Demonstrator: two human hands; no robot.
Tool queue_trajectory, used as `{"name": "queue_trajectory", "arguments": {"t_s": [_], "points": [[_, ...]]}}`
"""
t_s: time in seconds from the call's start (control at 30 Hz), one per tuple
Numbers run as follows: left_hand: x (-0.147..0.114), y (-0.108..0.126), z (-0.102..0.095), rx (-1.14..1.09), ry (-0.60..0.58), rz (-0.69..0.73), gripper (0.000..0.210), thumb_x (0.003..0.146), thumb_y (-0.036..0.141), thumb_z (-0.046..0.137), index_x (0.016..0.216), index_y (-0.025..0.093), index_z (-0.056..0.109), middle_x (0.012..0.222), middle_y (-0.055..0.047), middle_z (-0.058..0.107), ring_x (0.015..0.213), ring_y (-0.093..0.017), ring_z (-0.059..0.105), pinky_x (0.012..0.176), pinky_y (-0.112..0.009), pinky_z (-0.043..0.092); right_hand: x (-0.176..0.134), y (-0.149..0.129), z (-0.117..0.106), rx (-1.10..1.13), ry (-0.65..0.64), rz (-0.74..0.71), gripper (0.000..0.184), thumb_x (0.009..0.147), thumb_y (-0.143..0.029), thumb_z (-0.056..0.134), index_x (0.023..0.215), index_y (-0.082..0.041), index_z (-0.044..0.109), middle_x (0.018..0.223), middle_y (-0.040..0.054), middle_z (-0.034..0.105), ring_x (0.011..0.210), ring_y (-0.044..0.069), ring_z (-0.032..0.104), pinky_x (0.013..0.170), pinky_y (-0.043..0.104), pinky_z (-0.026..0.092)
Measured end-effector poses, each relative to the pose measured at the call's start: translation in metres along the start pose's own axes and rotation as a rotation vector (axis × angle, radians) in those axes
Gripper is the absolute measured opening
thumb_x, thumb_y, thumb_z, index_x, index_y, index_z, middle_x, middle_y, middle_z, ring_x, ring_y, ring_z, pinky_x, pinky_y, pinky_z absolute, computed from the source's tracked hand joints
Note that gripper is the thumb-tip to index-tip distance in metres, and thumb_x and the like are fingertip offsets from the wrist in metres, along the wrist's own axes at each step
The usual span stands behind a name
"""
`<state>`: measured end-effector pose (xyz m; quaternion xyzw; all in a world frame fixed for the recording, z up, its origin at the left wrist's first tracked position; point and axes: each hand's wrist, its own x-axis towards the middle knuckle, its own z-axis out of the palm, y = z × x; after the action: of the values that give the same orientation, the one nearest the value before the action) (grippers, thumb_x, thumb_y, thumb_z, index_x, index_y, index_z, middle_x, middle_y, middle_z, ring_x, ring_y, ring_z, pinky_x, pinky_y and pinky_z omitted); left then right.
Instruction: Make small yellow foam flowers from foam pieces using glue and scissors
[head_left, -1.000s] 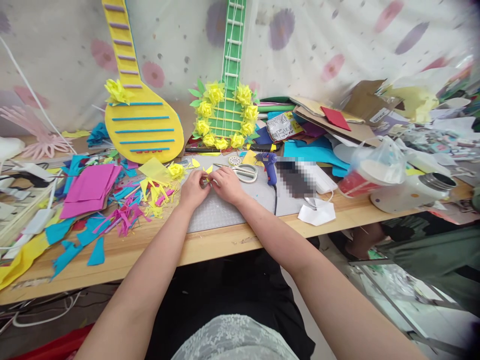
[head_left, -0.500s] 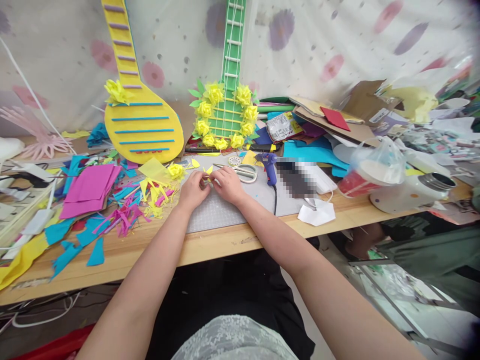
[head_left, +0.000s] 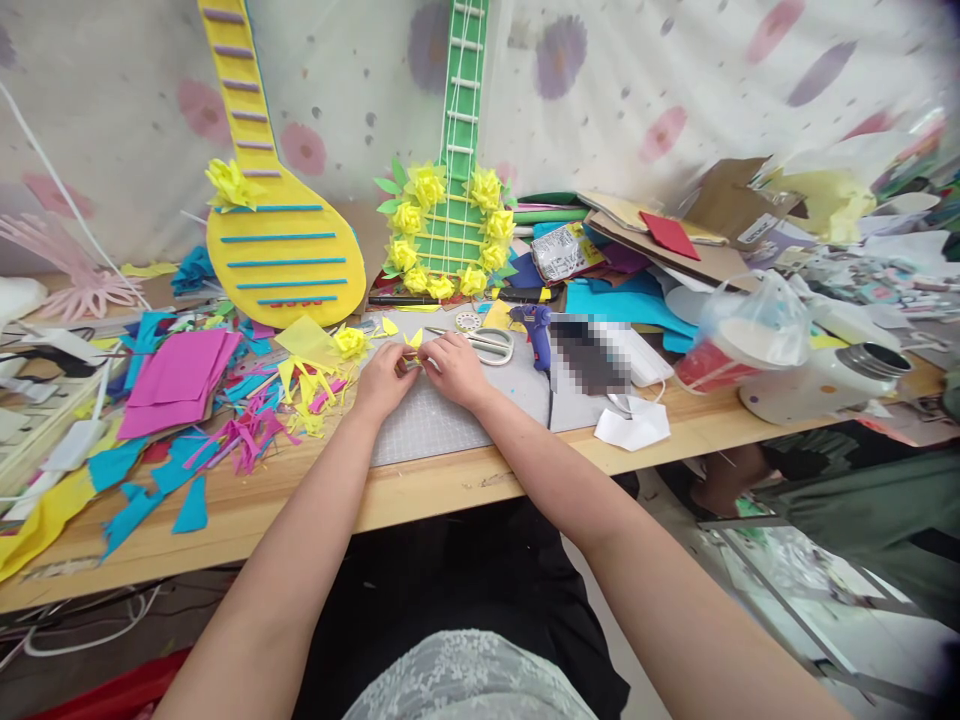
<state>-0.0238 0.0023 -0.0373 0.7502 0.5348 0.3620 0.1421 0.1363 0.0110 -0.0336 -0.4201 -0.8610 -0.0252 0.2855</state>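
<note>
My left hand (head_left: 386, 380) and my right hand (head_left: 454, 370) meet over the grey cutting mat (head_left: 427, 430), fingers pinched together. Between their fingertips is a small yellow paper petal (head_left: 413, 341); the fingers hide part of it. Just left of my left hand lies a finished yellow paper flower (head_left: 350, 342). Scissors (head_left: 491, 346) rest beyond my right hand, and a blue glue gun (head_left: 537, 335) is to their right. Behind stand a yellow guitar-shaped cutout (head_left: 285, 275) with one flower on it and a green one (head_left: 461, 235) ringed with yellow flowers.
Magenta sheets (head_left: 181, 380) and blue, yellow and pink scraps (head_left: 247, 425) cover the table's left. On the right are a white mask (head_left: 634, 424), a bagged cup (head_left: 731, 345), a white bottle (head_left: 821, 385) and piled cardboard (head_left: 667, 240). A person's dark-green clothing (head_left: 862, 510) shows at lower right.
My fingers have shifted slightly around the yellow petal, which shows a little more above them. Both hands stay in nearly the same place on the mat.
</note>
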Motion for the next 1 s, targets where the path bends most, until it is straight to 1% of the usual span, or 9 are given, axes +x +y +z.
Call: {"name": "queue_trajectory", "arguments": {"t_s": [0.17, 0.33, 0.5, 0.7, 0.9, 1.0], "points": [[-0.001, 0.003, -0.001, -0.006, 0.012, -0.017, 0.016, 0.073, 0.021, 0.059, 0.089, 0.019, 0.058, 0.088, -0.003, 0.058, 0.07, -0.013, 0.055, 0.069, -0.026, 0.047, 0.0, 0.0, 0.0, -0.008, 0.0, -0.004, 0.015, 0.084, -0.015, 0.046, 0.09, -0.019, 0.06, 0.089, 0.0069, 0.066, 0.089, 0.023, 0.048, 0.079, 0.034, 0.031], [-0.001, 0.003, -0.002, -0.014, 0.0, 0.007, 0.017, 0.073, 0.019, 0.056, 0.09, 0.018, 0.059, 0.086, -0.003, 0.057, 0.069, -0.013, 0.055, 0.068, -0.027, 0.048, 0.0, -0.001, -0.001, -0.008, 0.001, -0.003, 0.015, 0.085, -0.015, 0.046, 0.088, -0.019, 0.06, 0.088, 0.0072, 0.066, 0.088, 0.022, 0.049, 0.08, 0.033, 0.032], [-0.002, 0.006, -0.002, 0.028, 0.019, 0.0, 0.023, 0.071, 0.013, 0.052, 0.092, 0.018, 0.059, 0.089, -0.004, 0.059, 0.071, -0.014, 0.057, 0.069, -0.027, 0.048, 0.001, -0.001, -0.001, -0.006, -0.004, -0.001, 0.014, 0.085, -0.015, 0.046, 0.088, -0.018, 0.059, 0.088, 0.0073, 0.066, 0.088, 0.022, 0.049, 0.08, 0.034, 0.032], [-0.004, 0.011, -0.002, 0.01, 0.071, -0.063, 0.03, 0.071, 0.011, 0.05, 0.1, 0.021, 0.053, 0.099, -0.004, 0.063, 0.077, -0.014, 0.06, 0.071, -0.028, 0.048, 0.001, -0.003, -0.002, 0.003, -0.024, -0.016, 0.014, 0.083, -0.014, 0.048, 0.093, -0.018, 0.057, 0.09, 0.0064, 0.065, 0.09, 0.022, 0.05, 0.081, 0.034, 0.033], [-0.004, 0.011, 0.0, 0.016, 0.044, -0.088, 0.036, 0.067, 0.012, 0.056, 0.1, 0.023, 0.049, 0.089, -0.001, 0.065, 0.079, -0.016, 0.061, 0.07, -0.028, 0.047, 0.002, -0.004, -0.002, 0.005, -0.028, 0.046, 0.025, 0.081, -0.013, 0.048, 0.105, -0.016, 0.054, 0.096, 0.009, 0.065, 0.092, 0.023, 0.052, 0.082, 0.034, 0.034], [-0.004, 0.011, 0.0, -0.022, 0.025, -0.085, 0.032, 0.068, 0.014, 0.056, 0.099, 0.022, 0.048, 0.085, 0.0, 0.064, 0.074, -0.014, 0.061, 0.066, -0.026, 0.046, 0.002, -0.006, -0.002, 0.02, -0.031, 0.064, 0.029, 0.081, -0.015, 0.05, 0.11, -0.017, 0.053, 0.099, 0.008, 0.067, 0.091, 0.022, 0.055, 0.08, 0.033, 0.035]]}}
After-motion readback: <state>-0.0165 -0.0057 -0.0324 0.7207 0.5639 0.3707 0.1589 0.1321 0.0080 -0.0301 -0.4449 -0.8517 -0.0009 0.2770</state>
